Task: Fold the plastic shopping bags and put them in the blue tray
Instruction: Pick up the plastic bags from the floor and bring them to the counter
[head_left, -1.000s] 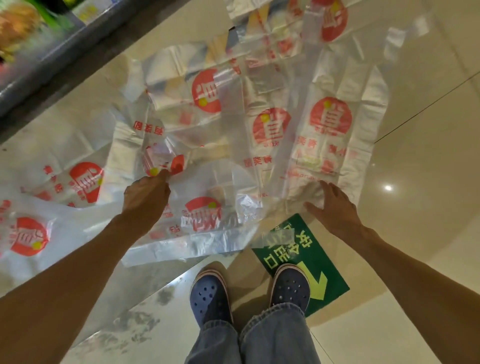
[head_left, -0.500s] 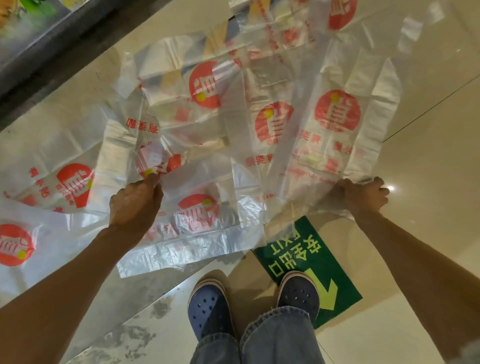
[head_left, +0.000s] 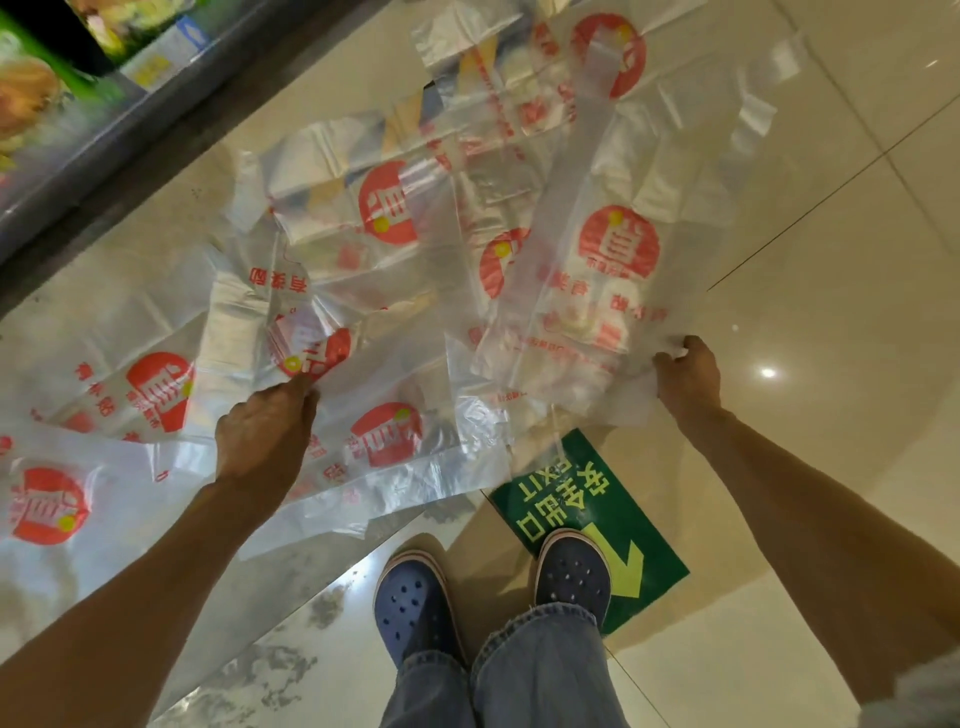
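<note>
Standing over a heap of thin, clear plastic shopping bags (head_left: 395, 291) spread across a glossy cream tile floor (head_left: 831, 322). The film is crinkled and see-through, printed with round red logos and red lettering; layers overlap so the edges blur together.

My left hand (head_left: 262, 431) is knuckles-up, fingers curled and pinching a wrinkled fold of bag film just below a red logo, near the middle of the heap.

My right hand (head_left: 688, 379) is clenched around the gathered bottom corner of one bag (head_left: 597, 291), on the heap's right side. That bag runs away from me as a long, flat, rectangular sheet, its handle strip reaching toward the far edge of the pile.

The near edge of the heap lies just ahead of my blue perforated clogs (head_left: 415, 603), worn below frayed denim hems (head_left: 535, 670). A green floor sticker (head_left: 582, 509) with pale yellow characters and an arrow lies flat under my right foot, its far corner touching the bag pile.

A dark shelf base (head_left: 171, 119) runs diagonally along the upper left. Cannot spot the blue tray.
</note>
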